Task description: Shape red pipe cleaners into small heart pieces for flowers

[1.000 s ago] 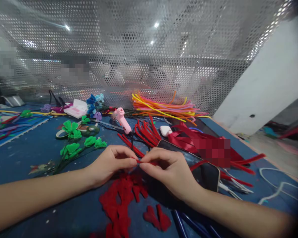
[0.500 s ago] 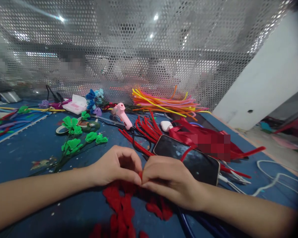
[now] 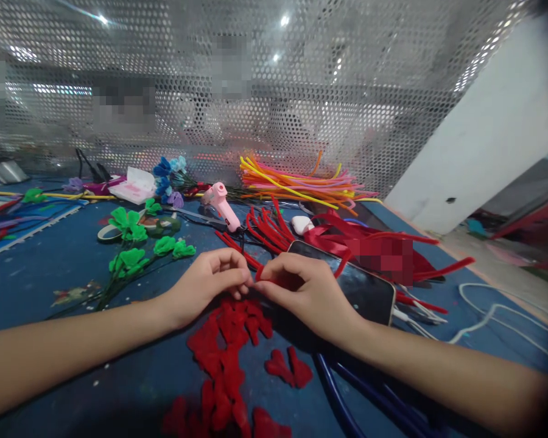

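My left hand (image 3: 215, 285) and my right hand (image 3: 304, 291) meet fingertip to fingertip above the table, both with bent, pinching fingers. A bit of red pipe cleaner (image 3: 259, 274) shows at the right fingertips, with more red inside the curl of that hand. What the left fingertips pinch, if anything, is hidden. Below the hands lies a heap of red fuzzy bent pieces (image 3: 231, 359), with a smaller red piece (image 3: 288, 367) to its right. Just beyond the hands, a bunch of long red pipe cleaners (image 3: 267, 228) lies on the table.
A phone (image 3: 368, 292) with a white cable (image 3: 484, 319) lies by my right wrist. Beyond are a pink glue gun (image 3: 226, 210), red ribbon (image 3: 374, 246) and orange and yellow pipe cleaners (image 3: 296, 185). Green fuzzy flowers (image 3: 130, 261) lie left. Perforated metal (image 3: 256, 79) stands behind.
Both hands have risen slightly away from me, uncovering more of the red heap. My right fingers have opened into a looser curl, showing red inside. The view has shifted a little.
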The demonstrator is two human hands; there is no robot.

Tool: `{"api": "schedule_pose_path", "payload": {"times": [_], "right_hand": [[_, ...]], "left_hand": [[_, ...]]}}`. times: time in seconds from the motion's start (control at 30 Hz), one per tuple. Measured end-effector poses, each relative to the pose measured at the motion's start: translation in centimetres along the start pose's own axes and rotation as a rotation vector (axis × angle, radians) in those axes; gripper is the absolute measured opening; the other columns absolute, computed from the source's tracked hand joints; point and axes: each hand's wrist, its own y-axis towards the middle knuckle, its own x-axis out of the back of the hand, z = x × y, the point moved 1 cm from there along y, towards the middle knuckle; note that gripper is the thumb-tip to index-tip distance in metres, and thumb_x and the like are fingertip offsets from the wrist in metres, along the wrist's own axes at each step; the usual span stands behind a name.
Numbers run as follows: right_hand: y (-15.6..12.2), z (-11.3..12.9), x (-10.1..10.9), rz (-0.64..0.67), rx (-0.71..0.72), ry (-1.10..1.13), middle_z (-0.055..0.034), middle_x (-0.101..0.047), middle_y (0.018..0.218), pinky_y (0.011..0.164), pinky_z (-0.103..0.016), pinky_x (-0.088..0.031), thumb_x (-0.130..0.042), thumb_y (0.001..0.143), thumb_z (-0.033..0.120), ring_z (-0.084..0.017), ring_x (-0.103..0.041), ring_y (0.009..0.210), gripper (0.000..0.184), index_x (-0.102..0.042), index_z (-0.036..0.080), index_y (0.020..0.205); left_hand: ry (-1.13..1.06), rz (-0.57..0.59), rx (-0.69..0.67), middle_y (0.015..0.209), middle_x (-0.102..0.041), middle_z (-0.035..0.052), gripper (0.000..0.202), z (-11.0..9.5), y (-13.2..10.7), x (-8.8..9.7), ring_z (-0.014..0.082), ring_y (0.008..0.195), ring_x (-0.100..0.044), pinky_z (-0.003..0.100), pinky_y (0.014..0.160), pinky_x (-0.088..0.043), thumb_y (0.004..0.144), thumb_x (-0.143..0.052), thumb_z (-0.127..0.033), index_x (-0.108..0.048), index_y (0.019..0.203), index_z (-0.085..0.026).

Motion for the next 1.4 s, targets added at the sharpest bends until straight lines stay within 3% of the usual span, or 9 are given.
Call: {"api": "schedule_pose_path", "payload": {"times": [0.17, 0.77, 1.13, 1.4], "right_hand": [[0.03, 0.04, -0.06, 0.010, 0.022, 0.009, 0.0018, -0.063, 0.064, 0.051, -0.020, -0.041, -0.064, 0.073, 0.022, -0.009, -0.054, 0.056, 0.007, -0.062, 0.019, 0.067], [-0.07, 0.07, 0.02, 0.051, 0.078, 0.021, 0.0026, -0.061, 0.063, 0.049, -0.019, -0.037, -0.066, 0.071, 0.016, -0.007, -0.051, 0.055, 0.006, -0.062, 0.018, 0.066], [-0.04, 0.00, -0.16, -0.032, 0.038, -0.005, 0.0014, -0.065, 0.067, 0.052, -0.018, -0.042, -0.062, 0.073, 0.016, -0.008, -0.056, 0.058, 0.004, -0.064, 0.017, 0.070], [0.03, 0.02, -0.18, -0.079, 0.055, 0.010, 0.0016, -0.066, 0.067, 0.051, -0.017, -0.043, -0.062, 0.073, 0.015, -0.007, -0.057, 0.057, 0.005, -0.065, 0.018, 0.070]], "left_hand": [[0.015, 0.015, -0.017, 0.065, -0.057, -0.0024, 0.020, -0.04, -0.04, -0.09, 0.0080, 0.055, -0.052, 0.020, 0.052, -0.042, 0.070, -0.064, -0.028, -0.050, 0.076, -0.016], [0.173, 0.094, -0.081, 0.067, -0.052, -0.0043, 0.013, -0.54, -0.28, -0.48, 0.0072, 0.057, -0.047, 0.019, 0.052, -0.036, 0.071, -0.059, -0.024, -0.050, 0.076, -0.017], [-0.105, -0.058, 0.007, 0.070, -0.048, -0.0067, 0.021, -0.37, -0.34, -0.38, 0.0045, 0.050, -0.047, 0.017, 0.045, -0.036, 0.069, -0.051, -0.014, -0.043, 0.087, -0.020], [-0.195, -0.145, -0.016, 0.067, -0.045, -0.0060, 0.023, -0.63, -0.26, -0.49, 0.0047, 0.048, -0.041, 0.017, 0.043, -0.033, 0.065, -0.049, -0.012, -0.043, 0.086, -0.018]]}}
